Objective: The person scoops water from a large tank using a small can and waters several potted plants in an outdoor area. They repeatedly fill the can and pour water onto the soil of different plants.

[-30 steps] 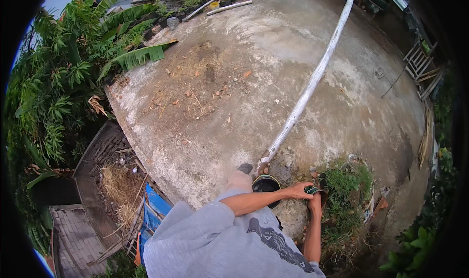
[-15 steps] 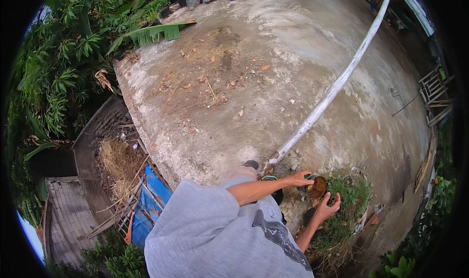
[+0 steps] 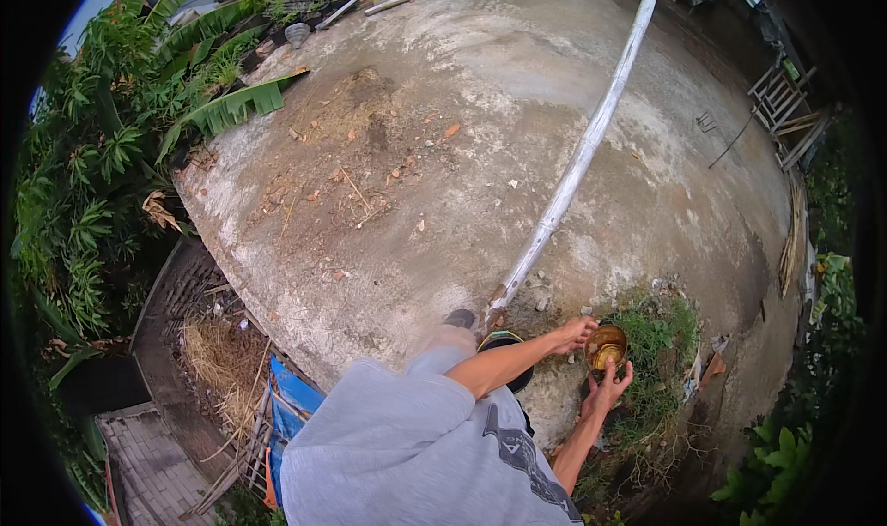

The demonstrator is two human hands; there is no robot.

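A round, open tin (image 3: pixel 607 345) with a gold-brown inside is between my hands, its mouth tilted toward me. My right hand (image 3: pixel 606 391) holds it from the near side, thumb at the rim and fingers around the wall. At its left rim, my left hand (image 3: pixel 575 334) has its fingers curled and drawn together; whether they grip the tin or something small is unclear. Under my left forearm a black bucket (image 3: pixel 523 379) with a yellowish rim is partly hidden.
A long pale pole (image 3: pixel 582 161) slants across the concrete ground (image 3: pixel 443 193) from near my foot. Green weeds (image 3: pixel 661 341) grow beside the tin. Brick bits lie farther off. On the left are a blue tarp (image 3: pixel 288 401), straw (image 3: pixel 222 352) and banana leaves (image 3: pixel 236 106).
My right hand has closed on the tin from the near side, where it was apart before. The left hand has shifted to the tin's left rim. The whole view has swung to the right.
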